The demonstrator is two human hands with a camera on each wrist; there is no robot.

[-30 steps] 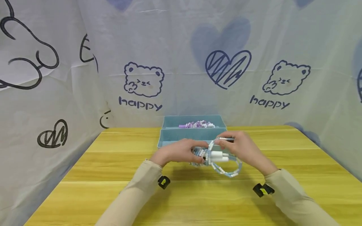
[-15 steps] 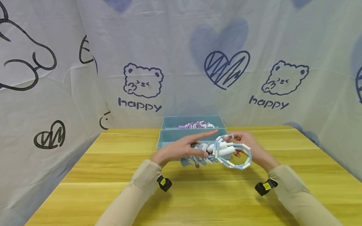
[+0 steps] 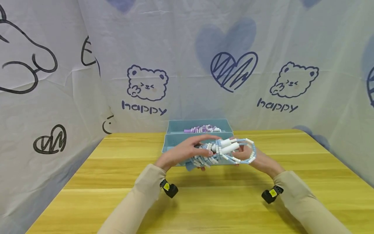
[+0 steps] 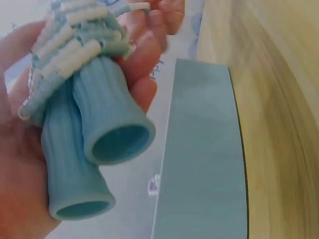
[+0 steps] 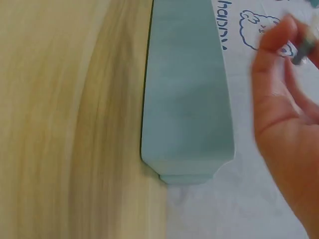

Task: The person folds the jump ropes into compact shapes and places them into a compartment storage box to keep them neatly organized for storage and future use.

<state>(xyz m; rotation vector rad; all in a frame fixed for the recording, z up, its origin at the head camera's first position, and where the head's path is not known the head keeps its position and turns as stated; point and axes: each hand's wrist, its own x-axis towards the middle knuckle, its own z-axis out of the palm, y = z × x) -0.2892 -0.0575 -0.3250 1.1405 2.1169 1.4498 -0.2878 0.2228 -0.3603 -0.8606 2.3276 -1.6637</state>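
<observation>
A blue-and-white beaded jump rope [image 3: 201, 160] is bundled in my left hand [image 3: 185, 151], held above the table in front of the bins. Two white handle ends [image 3: 229, 148] point right, with a beaded loop hanging past them. In the left wrist view, flared hollow blue handle ends [image 4: 102, 94] stick out below the beaded windings, cradled by the palm and fingers. My right hand [image 3: 261, 162] is behind the loop, partly hidden by it. In the right wrist view its thumb and fingers pinch a short beaded piece [image 5: 304, 50], slightly blurred.
A light blue bin [image 3: 172, 141] stands just beyond my hands. Behind it is a second blue bin [image 3: 176, 126] containing a purple-and-white beaded jump rope [image 3: 201, 129]. The wooden table [image 3: 222, 201] meets a printed cloth [image 3: 187, 58] at the back.
The bundle has risen and tilted, its white handle ends now angled upward. My right hand has moved from above the loop to behind it, and the left fingers have shifted around the windings.
</observation>
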